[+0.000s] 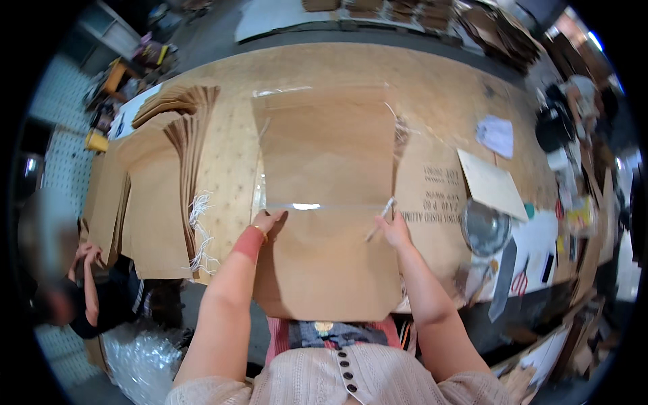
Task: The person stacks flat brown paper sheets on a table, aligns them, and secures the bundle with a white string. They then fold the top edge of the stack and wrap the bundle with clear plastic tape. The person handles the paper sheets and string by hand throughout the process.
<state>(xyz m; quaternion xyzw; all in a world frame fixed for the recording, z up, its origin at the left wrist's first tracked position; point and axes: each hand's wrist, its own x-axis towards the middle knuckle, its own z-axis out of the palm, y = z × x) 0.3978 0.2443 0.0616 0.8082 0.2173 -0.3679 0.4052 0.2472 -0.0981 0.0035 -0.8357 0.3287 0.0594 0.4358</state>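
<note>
A large brown paper sack (pixel 324 263) lies flat in front of me, its near end overhanging the table edge. Another flat brown paper piece (pixel 324 148) extends beyond it, with a shiny clear strip (pixel 307 206) across the join. My left hand (pixel 268 220) is closed on the sack's left edge. On the opposite edge, my right hand (pixel 395 231) pinches the sack beside a thin whitish strand (pixel 380 219); whether the fingers also grip this strand is unclear. More white strings (pixel 402 126) hang at the far right corner.
Stacked brown sacks (pixel 158 189) with white strings (pixel 201 233) stand left, near a co-worker's hands (pixel 88 254). To the right are a printed paper sheet (pixel 428 202), pale board (pixel 493 183), round glass-like dish (pixel 486 228), white cloth (pixel 495 136) and red-handled scissors (pixel 520 280).
</note>
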